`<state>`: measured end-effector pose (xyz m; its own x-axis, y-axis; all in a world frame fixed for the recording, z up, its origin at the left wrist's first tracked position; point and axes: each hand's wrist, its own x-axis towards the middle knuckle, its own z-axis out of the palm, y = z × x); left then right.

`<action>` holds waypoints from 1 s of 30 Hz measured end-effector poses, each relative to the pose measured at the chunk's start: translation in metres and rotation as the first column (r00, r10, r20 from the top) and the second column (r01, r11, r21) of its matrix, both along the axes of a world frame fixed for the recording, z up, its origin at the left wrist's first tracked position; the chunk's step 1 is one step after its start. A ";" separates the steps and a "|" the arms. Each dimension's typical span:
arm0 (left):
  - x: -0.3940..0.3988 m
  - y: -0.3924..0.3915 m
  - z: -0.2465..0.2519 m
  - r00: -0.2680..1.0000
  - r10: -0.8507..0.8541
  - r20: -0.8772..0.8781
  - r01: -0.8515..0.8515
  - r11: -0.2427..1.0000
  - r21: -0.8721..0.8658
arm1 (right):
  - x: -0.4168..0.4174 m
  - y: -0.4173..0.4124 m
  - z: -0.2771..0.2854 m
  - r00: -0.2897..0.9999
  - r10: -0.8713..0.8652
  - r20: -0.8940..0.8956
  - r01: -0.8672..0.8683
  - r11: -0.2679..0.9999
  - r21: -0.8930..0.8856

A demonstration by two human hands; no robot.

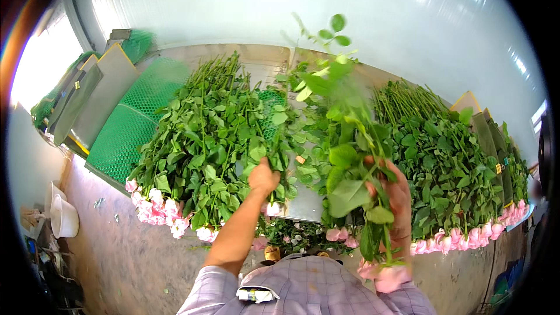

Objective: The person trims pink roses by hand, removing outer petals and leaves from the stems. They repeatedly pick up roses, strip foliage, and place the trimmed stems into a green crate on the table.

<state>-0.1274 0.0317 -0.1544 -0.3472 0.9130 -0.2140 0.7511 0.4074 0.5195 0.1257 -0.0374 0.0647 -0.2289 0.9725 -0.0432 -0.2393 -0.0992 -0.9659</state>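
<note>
My left hand (264,177) is among the leafy stems at the front of the left heap of pink roses (210,140), closed around a rose stem whose pale pink bloom (272,208) hangs just below. My right hand (391,183) grips several long leafy rose stems (350,140), held above the table and partly blurred. Their pink blooms (387,273) point down towards my body, near my right sleeve. Between my hands, loose leaves and stems lie on the metal tabletop (306,203). A few more pink blooms (342,234) show at its front edge.
Green plastic mesh (127,127) and grey boards (100,92) are at the left. A dense row of pink roses (446,166) lies at the right beside upright dividers (488,140). White buckets (64,216) stand at the lower left. Cut foliage (297,236) lies below the table edge.
</note>
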 end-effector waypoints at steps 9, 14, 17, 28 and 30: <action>-0.052 -0.061 0.016 0.860 -0.017 0.511 -0.099 0.975 0.198 | 0.074 0.020 -0.111 0.992 -0.005 0.125 -0.006 0.996 0.088; -0.063 -0.066 0.073 0.453 -0.002 0.892 -0.366 0.911 0.188 | 0.100 0.062 -0.219 0.997 -0.066 -0.038 0.053 0.962 -0.266; -0.039 -0.072 0.113 0.417 -0.090 0.904 -0.373 0.890 0.261 | 0.116 0.072 -0.253 0.994 -0.021 0.105 0.053 0.951 -0.306; 0.143 -0.048 -0.011 0.661 -0.081 0.746 -0.173 0.951 0.256 | 0.094 0.054 -0.220 0.998 -0.043 0.035 0.046 0.996 -0.078; 0.164 -0.040 -0.030 0.849 -0.093 0.520 -0.076 0.953 0.295 | 0.097 0.053 -0.221 0.999 -0.047 0.027 0.047 0.998 -0.028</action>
